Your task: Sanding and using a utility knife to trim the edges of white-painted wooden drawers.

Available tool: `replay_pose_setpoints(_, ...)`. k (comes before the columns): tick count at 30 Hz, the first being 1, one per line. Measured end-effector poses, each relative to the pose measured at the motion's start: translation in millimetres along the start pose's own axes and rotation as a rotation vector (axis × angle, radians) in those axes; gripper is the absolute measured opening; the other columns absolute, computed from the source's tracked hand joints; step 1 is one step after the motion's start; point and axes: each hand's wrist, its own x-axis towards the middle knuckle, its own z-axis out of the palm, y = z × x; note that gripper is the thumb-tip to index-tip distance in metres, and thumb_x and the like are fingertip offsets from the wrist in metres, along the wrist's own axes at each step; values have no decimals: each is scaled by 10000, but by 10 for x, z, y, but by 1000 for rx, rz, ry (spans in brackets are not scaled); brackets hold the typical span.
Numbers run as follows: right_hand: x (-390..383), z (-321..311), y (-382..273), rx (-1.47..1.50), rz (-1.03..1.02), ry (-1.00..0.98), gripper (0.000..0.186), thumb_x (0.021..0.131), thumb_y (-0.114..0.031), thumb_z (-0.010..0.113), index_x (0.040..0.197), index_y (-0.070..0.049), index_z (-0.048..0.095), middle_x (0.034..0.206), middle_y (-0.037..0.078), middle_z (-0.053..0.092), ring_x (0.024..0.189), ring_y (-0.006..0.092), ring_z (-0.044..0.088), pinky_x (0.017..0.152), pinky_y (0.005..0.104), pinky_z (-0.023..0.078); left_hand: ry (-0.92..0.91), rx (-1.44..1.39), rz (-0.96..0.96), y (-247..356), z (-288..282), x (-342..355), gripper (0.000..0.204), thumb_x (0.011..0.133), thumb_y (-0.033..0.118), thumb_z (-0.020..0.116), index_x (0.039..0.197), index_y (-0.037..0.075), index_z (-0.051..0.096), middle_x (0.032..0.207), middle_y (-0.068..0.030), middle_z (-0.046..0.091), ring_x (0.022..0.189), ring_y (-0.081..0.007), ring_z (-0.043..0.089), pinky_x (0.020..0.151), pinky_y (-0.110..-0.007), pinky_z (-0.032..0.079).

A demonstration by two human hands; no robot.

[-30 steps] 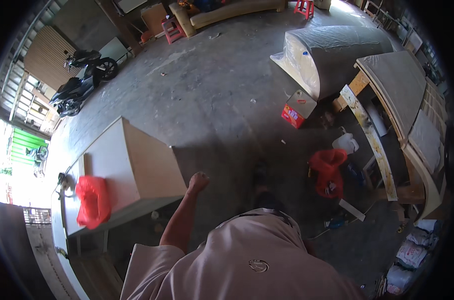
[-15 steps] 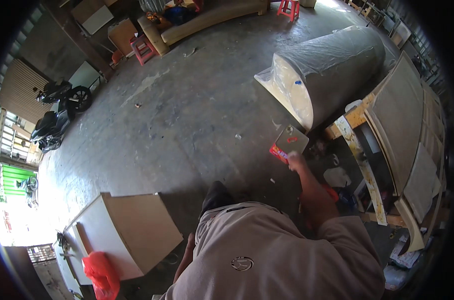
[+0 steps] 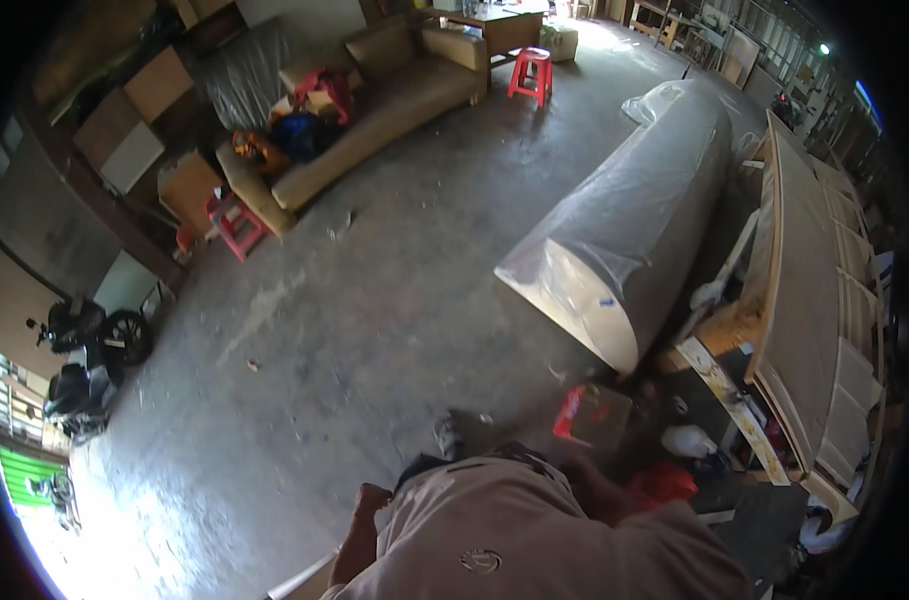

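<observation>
At my right side, close to the shirt, my right hand (image 3: pixel 577 470) is dim and blurred, and its fingers cannot be made out. Just ahead of it a red packet (image 3: pixel 571 412) lies along the left edge of a flat greyish square board (image 3: pixel 606 418); the hand is apart from both. My left hand (image 3: pixel 373 495) hangs beside my left hip with the arm bent. Nothing shows in it, but its fingers are too small and turned to read. A red plastic bag (image 3: pixel 664 484) is right of my right forearm.
A large curved piece wrapped in clear plastic (image 3: pixel 634 220) lies ahead right. Wooden panels (image 3: pixel 809 270) lean beyond it, near a white jug (image 3: pixel 688 440). Farther off are a tan sofa (image 3: pixel 384 120), red stools (image 3: pixel 530 78) and a black motorbike (image 3: pixel 84 340).
My right hand has let go of the red packet and drawn back to my body. The view has turned up and right; the pale cabinet at lower left has mostly gone from sight.
</observation>
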Motion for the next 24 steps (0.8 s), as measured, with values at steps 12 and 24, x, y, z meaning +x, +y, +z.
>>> replay_pose_setpoints(12, 902, -596, -1329, -310, 282, -148, 130, 735, -206, 710, 811, -109, 750, 831, 98, 722, 690, 277, 698, 573, 435, 543, 531, -250, 45, 1747, -4397, 2457, 206, 775, 223, 640, 858, 42, 697, 890, -203, 719, 890, -360, 699, 798, -474, 546)
replay_pose_setpoints(24, 4563, -4579, -5647, -747, -457, 403, 184, 781, -191, 660, 882, -65, 748, 1001, 171, 714, 960, 330, 683, 835, 425, 547, 260, -113, 244, 3055, -5167, 3798, 250, 823, 237, 625, 802, -2, 694, 734, -137, 710, 696, -255, 704, 597, -453, 547)
